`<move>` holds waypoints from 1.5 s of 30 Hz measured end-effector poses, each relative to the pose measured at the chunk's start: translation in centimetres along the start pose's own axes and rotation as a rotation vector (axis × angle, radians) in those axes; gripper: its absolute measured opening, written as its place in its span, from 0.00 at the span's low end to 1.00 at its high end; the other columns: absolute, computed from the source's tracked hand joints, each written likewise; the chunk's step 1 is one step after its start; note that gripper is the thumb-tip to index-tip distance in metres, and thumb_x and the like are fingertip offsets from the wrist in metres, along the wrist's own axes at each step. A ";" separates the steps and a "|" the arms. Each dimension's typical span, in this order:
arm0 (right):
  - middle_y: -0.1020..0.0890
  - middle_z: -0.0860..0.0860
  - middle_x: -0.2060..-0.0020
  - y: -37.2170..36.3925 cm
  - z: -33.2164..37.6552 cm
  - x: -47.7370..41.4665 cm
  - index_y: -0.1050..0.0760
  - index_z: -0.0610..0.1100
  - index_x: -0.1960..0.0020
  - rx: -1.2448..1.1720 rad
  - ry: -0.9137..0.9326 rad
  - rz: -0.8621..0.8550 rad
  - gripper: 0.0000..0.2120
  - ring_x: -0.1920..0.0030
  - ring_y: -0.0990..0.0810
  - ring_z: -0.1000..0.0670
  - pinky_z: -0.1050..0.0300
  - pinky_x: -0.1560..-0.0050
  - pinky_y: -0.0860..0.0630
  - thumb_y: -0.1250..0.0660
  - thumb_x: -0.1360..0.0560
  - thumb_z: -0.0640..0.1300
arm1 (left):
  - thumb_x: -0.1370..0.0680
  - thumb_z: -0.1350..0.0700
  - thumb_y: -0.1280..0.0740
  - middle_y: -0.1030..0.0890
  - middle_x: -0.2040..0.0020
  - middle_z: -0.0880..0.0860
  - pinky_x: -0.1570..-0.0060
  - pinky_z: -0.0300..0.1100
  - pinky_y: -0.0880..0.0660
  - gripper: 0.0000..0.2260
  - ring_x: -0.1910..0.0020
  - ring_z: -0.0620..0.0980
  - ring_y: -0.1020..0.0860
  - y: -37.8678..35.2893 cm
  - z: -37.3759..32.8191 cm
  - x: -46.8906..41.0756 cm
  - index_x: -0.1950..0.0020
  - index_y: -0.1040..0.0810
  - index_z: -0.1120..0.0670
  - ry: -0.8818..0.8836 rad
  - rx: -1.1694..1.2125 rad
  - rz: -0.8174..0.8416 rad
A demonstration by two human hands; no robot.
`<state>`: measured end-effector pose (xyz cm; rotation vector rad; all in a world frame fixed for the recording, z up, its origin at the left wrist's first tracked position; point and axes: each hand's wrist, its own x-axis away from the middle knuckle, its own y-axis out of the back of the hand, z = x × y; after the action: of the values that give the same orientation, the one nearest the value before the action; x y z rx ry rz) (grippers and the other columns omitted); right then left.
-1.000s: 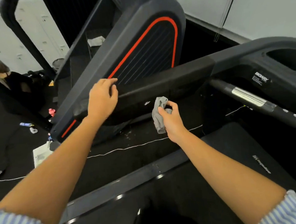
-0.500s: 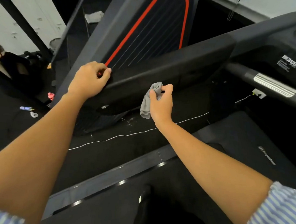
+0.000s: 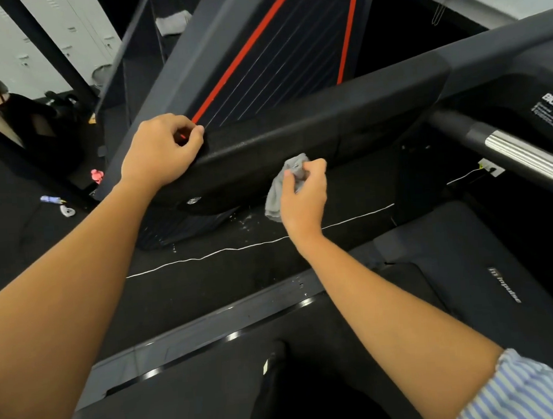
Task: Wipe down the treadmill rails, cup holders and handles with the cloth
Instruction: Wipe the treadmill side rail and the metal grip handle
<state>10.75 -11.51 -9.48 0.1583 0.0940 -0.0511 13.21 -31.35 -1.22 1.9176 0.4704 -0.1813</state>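
Head view: right hand (image 3: 303,198) pinches grey cloth (image 3: 282,189) against padded rail (image 3: 312,136), mid-frame; rail runs lower-left to upper-right; left hand (image 3: 161,151) grips its end.

Item 1: white brand lettering "BIGWA…", cut off by the frame's right edge, on the dark treadmill console (image 3: 521,97). The smaller white lines printed beneath it are too small to read.
Item 2: pale logo and wordmark "impulse", printed at a slant on the black motor cover (image 3: 459,263) at lower right.
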 end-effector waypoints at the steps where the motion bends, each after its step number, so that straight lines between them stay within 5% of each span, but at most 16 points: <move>1: 0.26 0.42 0.52 -0.4 0.0 0.6 0.33 0.39 0.51 0.018 0.027 0.035 0.04 0.57 0.27 0.54 0.76 0.60 0.31 0.38 0.23 0.37 | 0.22 0.50 0.39 0.20 0.53 0.56 0.53 0.46 0.27 0.13 0.55 0.53 0.23 0.0 0.0 0.0 0.49 0.20 0.58 0.003 0.004 0.001; 5: 0.26 0.45 0.53 -0.8 -0.6 1.6 0.33 0.40 0.52 0.066 0.094 0.184 0.04 0.58 0.28 0.57 0.76 0.58 0.31 0.37 0.24 0.36 | 0.22 0.50 0.39 0.20 0.53 0.56 0.54 0.43 0.29 0.13 0.56 0.49 0.24 -0.1 -0.1 0.0 0.49 0.20 0.58 0.011 0.021 -0.001; 12: 0.24 0.44 0.49 0.8 -0.6 -0.8 0.33 0.44 0.47 -0.046 -0.037 -0.061 0.07 0.51 0.21 0.51 0.63 0.54 0.23 0.37 0.23 0.41 | 0.22 0.50 0.38 0.19 0.54 0.55 0.55 0.41 0.30 0.13 0.58 0.47 0.25 0.0 -0.1 0.2 0.50 0.20 0.57 0.021 0.021 -0.009; 17: 0.25 0.43 0.48 -0.8 -0.7 0.9 0.32 0.40 0.46 0.012 -0.007 0.020 0.08 0.52 0.23 0.54 0.71 0.57 0.25 0.37 0.22 0.41 | 0.22 0.50 0.39 0.20 0.54 0.55 0.55 0.42 0.29 0.13 0.58 0.48 0.25 0.0 -0.1 0.0 0.50 0.20 0.57 0.047 0.021 0.011; 21: 0.27 0.46 0.52 -1.0 -0.7 2.7 0.30 0.39 0.48 0.085 0.151 0.243 0.06 0.57 0.28 0.58 0.76 0.56 0.32 0.36 0.24 0.38 | 0.22 0.50 0.38 0.19 0.54 0.54 0.55 0.42 0.29 0.12 0.57 0.48 0.24 0.0 -0.2 0.1 0.50 0.20 0.57 0.058 0.028 0.015; 25: 0.28 0.46 0.48 -1.7 -0.7 5.3 0.28 0.42 0.42 0.252 0.480 0.451 0.11 0.54 0.24 0.51 0.56 0.55 0.22 0.37 0.24 0.40 | 0.22 0.50 0.38 0.20 0.54 0.53 0.53 0.45 0.27 0.12 0.55 0.50 0.23 0.0 -0.2 0.1 0.50 0.20 0.56 0.074 0.041 0.016; 29: 0.27 0.44 0.44 -3.5 0.5 5.5 0.27 0.47 0.37 0.464 0.739 0.537 0.20 0.48 0.26 0.46 0.54 0.49 0.25 0.47 0.21 0.55 | 0.22 0.49 0.38 0.20 0.54 0.53 0.52 0.46 0.25 0.12 0.55 0.50 0.23 0.0 -0.2 0.1 0.50 0.20 0.56 0.069 0.048 0.023; 33: 0.34 0.45 0.46 -5.4 1.0 4.2 0.24 0.45 0.39 0.501 0.981 0.444 0.18 0.50 0.31 0.45 0.50 0.58 0.25 0.33 0.28 0.37 | 0.22 0.50 0.38 0.21 0.55 0.52 0.55 0.41 0.28 0.12 0.57 0.46 0.24 -0.1 -0.3 0.0 0.49 0.20 0.56 0.062 0.045 0.007; 37: 0.33 0.46 0.46 -6.1 0.2 3.7 0.22 0.44 0.42 0.540 1.070 0.473 0.17 0.52 0.32 0.46 0.53 0.59 0.26 0.42 0.27 0.37 | 0.22 0.50 0.38 0.20 0.54 0.53 0.56 0.40 0.29 0.12 0.57 0.46 0.25 -0.1 -0.2 0.0 0.49 0.20 0.56 0.062 0.037 0.020; 41: 0.22 0.43 0.52 -5.1 -1.3 3.8 0.20 0.41 0.48 0.652 1.134 0.560 0.14 0.57 0.25 0.44 0.51 0.64 0.25 0.40 0.30 0.34 | 0.22 0.50 0.38 0.21 0.55 0.52 0.56 0.40 0.30 0.13 0.56 0.46 0.25 0.0 -0.2 0.1 0.49 0.20 0.56 0.068 0.040 0.017; 45: 0.25 0.45 0.50 -4.6 -1.4 3.8 0.21 0.43 0.46 0.603 1.046 0.402 0.14 0.57 0.26 0.44 0.52 0.63 0.27 0.37 0.29 0.34 | 0.22 0.49 0.38 0.20 0.55 0.52 0.55 0.42 0.28 0.13 0.56 0.47 0.24 0.0 -0.1 0.1 0.49 0.20 0.56 0.068 0.048 0.023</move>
<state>14.10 -15.99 -11.92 0.7947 1.0929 0.4169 13.24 -31.26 -1.24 1.9798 0.4937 -0.1137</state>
